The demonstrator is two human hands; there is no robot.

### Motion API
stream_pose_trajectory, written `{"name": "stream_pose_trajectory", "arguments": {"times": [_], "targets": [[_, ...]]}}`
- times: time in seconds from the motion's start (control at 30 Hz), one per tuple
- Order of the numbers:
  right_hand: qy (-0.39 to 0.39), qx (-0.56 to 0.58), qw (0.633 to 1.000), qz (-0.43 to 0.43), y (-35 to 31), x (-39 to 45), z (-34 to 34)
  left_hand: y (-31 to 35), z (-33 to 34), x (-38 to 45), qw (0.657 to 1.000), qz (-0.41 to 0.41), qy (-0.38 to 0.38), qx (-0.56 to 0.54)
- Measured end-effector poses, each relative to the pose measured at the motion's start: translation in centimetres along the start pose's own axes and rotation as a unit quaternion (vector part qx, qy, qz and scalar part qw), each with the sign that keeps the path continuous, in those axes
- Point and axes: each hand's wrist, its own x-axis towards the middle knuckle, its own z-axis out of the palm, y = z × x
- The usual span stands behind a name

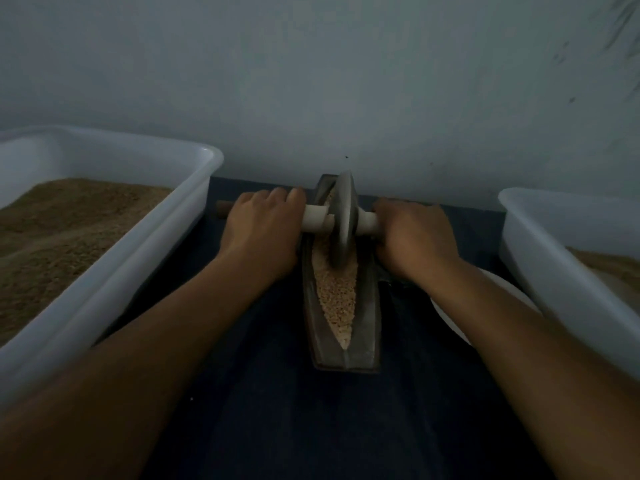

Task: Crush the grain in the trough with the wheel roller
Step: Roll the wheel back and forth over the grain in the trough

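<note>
A narrow boat-shaped metal trough [315, 327] lies lengthwise on the dark cloth, pointing at the wall. Pale grain [337, 299] fills its groove. A grey metal wheel roller [344, 216] stands upright in the far half of the trough, on the grain. A light wooden axle [317, 218] runs through the wheel's hub. My left hand [263, 226] grips the axle left of the wheel, and the axle's brown end sticks out past it. My right hand [414, 233] grips the axle on the right side. Both forearms reach in from the bottom corners.
A large white plastic tub [152, 233] with brown grain stands at the left. Another white tub [540, 251] with grain stands at the right. A white plate rim [450, 317] shows under my right forearm. A pale wall rises just behind the trough.
</note>
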Motion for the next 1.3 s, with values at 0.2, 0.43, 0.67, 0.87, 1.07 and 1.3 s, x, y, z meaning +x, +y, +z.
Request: {"name": "stream_pose_trajectory", "arguments": {"times": [0.2,0.43,0.67,0.87,1.07,1.3], "targets": [[0.086,-0.005,0.996,-0.024,-1.4,-3.8,-1.1,0.6,-1.2,-3.9,1.0,0.008,-0.002,0.025],[0.063,0.039,0.997,-0.037,-2.1,-9.3,-3.6,2.1,-4.9,-8.1,0.998,0.057,0.008,0.039],[0.057,0.034,0.997,-0.045,-2.3,-9.7,-4.5,2.1,-5.4,-9.0,0.997,0.055,-0.007,0.049],[0.075,0.002,0.997,-0.021,-2.0,-5.4,-2.2,0.9,-2.6,-5.9,0.998,0.031,-0.032,0.043],[-0.014,-0.03,0.999,0.028,-0.5,-0.6,0.0,0.3,-0.9,0.5,0.999,0.016,-0.033,0.03],[-0.043,0.013,0.998,0.043,0.7,2.5,1.1,-0.6,-0.6,4.1,0.998,0.029,-0.046,0.036]]}}
